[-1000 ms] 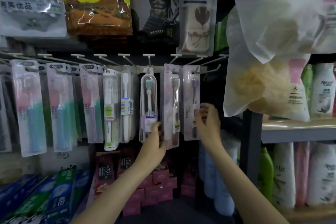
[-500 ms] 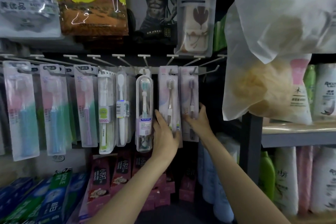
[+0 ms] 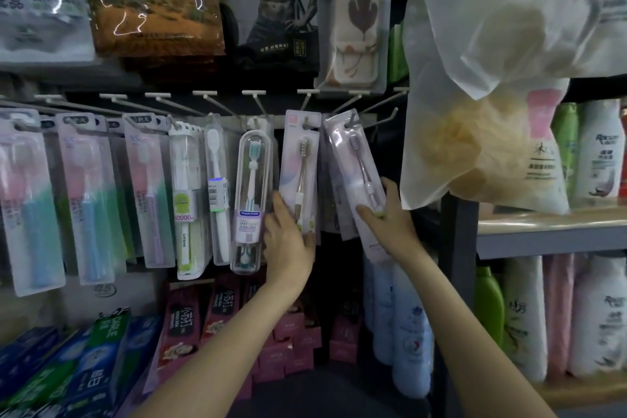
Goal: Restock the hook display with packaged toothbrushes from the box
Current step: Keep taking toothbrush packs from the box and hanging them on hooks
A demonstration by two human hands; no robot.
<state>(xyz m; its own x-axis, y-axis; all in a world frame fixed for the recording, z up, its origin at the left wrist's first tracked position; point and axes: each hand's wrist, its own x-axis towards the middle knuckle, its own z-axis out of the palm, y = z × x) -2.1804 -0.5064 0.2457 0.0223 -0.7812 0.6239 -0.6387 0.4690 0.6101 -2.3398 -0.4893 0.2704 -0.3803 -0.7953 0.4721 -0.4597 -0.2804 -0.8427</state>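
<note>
2 toothbrush packs at the hook row's right end: our right hand (image 3: 386,224) now pinches the purple pack (image 3: 359,176), swung out since 0.5 s ago, left hand (image 3: 288,241) holding the pink pack (image 3: 298,176), so we're probably still seating them.

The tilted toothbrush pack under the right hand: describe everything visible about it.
The toothbrush pack is a flat, clear plastic blister on a pale lilac card, holding one slim brush with a greyish head uppermost. Its top hangs on a metal hook at the right end of the row. It is tilted, its bottom swung out to the right. The right hand grips its lower part, fingers across the front. It overlaps the packs behind it.
</note>
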